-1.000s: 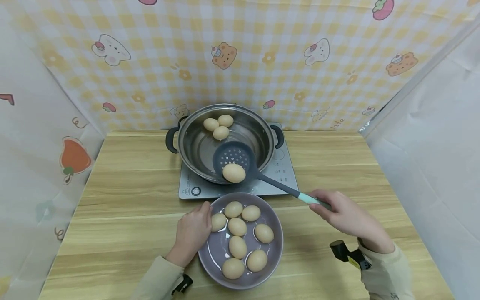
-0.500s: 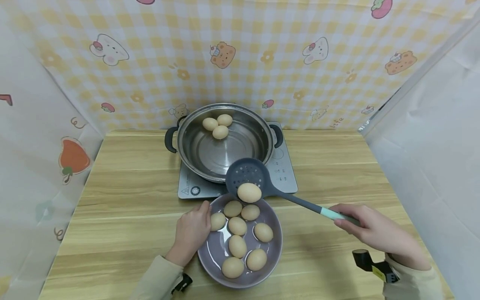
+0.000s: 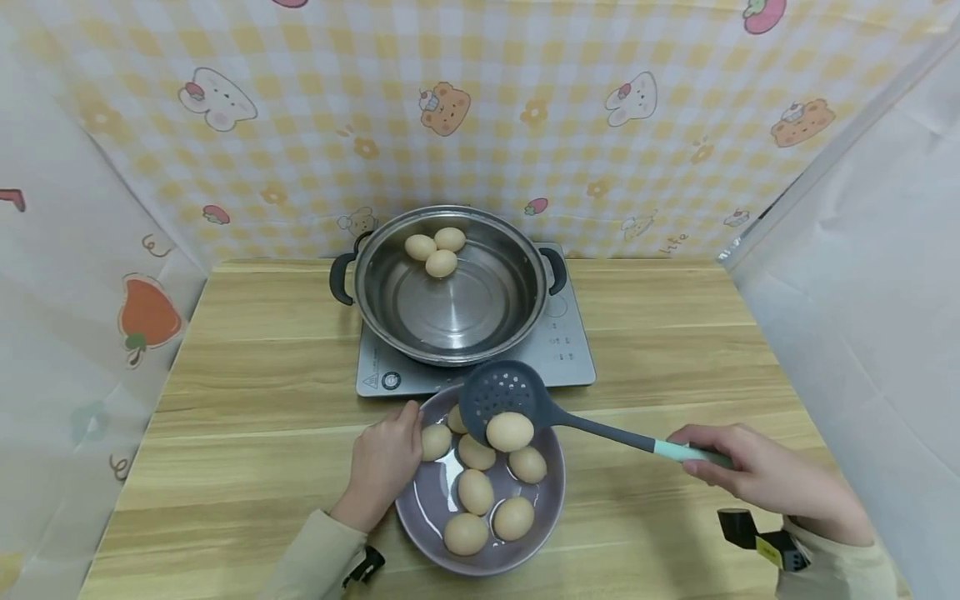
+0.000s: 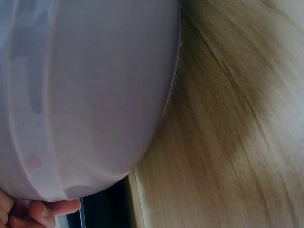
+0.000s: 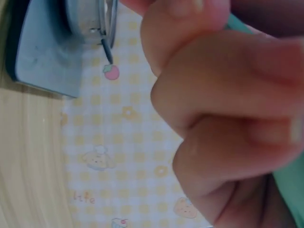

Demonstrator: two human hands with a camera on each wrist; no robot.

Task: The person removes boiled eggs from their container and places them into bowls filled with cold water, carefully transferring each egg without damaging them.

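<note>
My right hand [image 3: 765, 471] grips the mint-green end of a dark grey skimmer's handle; its curled fingers [image 5: 228, 90] fill the right wrist view. The perforated head of the skimmer [image 3: 504, 387] is over the far part of a purple-grey bowl [image 3: 553, 508], carrying one egg [image 3: 510, 432] near its front lip. Several more eggs [image 3: 476, 492] lie in the bowl, some partly hidden under the skimmer. My left hand [image 3: 386, 458] holds the bowl's left rim, fingers curled at the edge. In the left wrist view, the bowl's outer wall [image 4: 104, 95] shows close up.
Behind the bowl, a steel pot [image 3: 450, 321] with black side handles sits on a flat induction cooker [image 3: 573, 350]. Three eggs [image 3: 441, 263] are in the pot at its back left. A checked cloth [image 3: 525, 150] covers the wall behind the wooden table [image 3: 255, 367].
The skimmer with its egg has moved from over the pot's front toward me and right, over the bowl. My right hand moved right and down with it. The left hand stays on the rim.
</note>
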